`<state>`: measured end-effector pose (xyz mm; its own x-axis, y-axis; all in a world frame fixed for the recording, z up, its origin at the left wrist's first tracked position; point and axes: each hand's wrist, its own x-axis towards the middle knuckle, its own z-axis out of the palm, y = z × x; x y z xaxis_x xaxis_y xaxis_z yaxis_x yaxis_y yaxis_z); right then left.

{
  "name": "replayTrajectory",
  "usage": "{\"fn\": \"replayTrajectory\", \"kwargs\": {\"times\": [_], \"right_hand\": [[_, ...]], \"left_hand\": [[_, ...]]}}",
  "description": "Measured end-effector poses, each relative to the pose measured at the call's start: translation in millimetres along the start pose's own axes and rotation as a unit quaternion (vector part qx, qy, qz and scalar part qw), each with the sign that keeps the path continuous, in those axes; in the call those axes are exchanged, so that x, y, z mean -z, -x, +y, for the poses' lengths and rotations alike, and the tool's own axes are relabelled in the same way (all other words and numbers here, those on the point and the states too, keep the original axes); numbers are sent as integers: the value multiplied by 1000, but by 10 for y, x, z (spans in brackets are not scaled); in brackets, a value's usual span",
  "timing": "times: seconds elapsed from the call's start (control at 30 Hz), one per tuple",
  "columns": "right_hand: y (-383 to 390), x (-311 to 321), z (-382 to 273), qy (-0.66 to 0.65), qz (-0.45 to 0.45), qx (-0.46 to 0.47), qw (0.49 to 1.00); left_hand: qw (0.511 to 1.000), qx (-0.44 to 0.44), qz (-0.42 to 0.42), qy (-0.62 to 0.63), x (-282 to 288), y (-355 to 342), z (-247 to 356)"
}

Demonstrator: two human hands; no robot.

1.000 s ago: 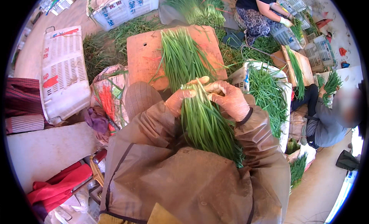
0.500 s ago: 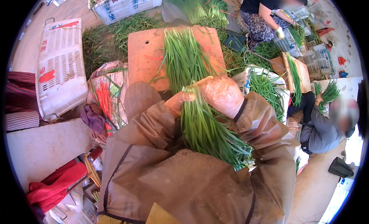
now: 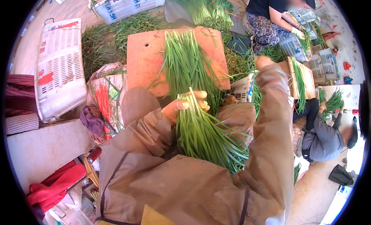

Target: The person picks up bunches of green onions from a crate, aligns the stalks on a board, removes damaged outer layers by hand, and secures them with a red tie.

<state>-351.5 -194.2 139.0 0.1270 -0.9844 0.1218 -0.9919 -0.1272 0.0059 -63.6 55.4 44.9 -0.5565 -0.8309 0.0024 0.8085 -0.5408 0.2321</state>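
Observation:
My left hand (image 3: pixel 181 105) is closed around a bunch of garlic chives (image 3: pixel 205 136). Its pale stem ends stick up above the fingers, and the long leaves fan down over my lap to the right. Away to the right, my right hand (image 3: pixel 264 62) reaches out past the board at the end of a stretched brown sleeve; it is smeared and its fingers are hidden. A larger pile of garlic chives (image 3: pixel 185 58) lies on the orange board (image 3: pixel 141 66) in front of me, stems pointing away.
Left of me stand a white slotted crate (image 3: pixel 62 70) and a sack with red ties (image 3: pixel 102 103). Tied chive bundles (image 3: pixel 210 12) lie beyond the board, loose leaves (image 3: pixel 98 47) around it. Two people work on the right, one near a wooden board (image 3: pixel 307 80).
My right hand has left the bunch and swung out to the far right. The left hand keeps its hold on the chives, barely shifted. The person at upper right has moved a gloved hand.

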Motion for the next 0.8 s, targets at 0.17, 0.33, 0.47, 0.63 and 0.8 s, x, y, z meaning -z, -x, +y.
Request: {"fn": "replayTrajectory", "kwargs": {"times": [0.17,0.33,0.47,0.63,0.8], "right_hand": [[73,206,-899,31,-79,50,995],[926,145,-1929,-373,-473,321,731],[1547,321,-2058,-242,-439,328,801],[1489,719,-1133,-586,-12,232,776],[1952,651,15,-446,79,-30,891]], "left_hand": [[999,-28,-26,-11,66,-61,-21],[999,14,23,-24,-150,-44,-60],[992,2,126,-28,-255,224,-217],[995,-95,35,-12,-321,319,560],[874,-448,45,-183,-663,768,1728]]}}
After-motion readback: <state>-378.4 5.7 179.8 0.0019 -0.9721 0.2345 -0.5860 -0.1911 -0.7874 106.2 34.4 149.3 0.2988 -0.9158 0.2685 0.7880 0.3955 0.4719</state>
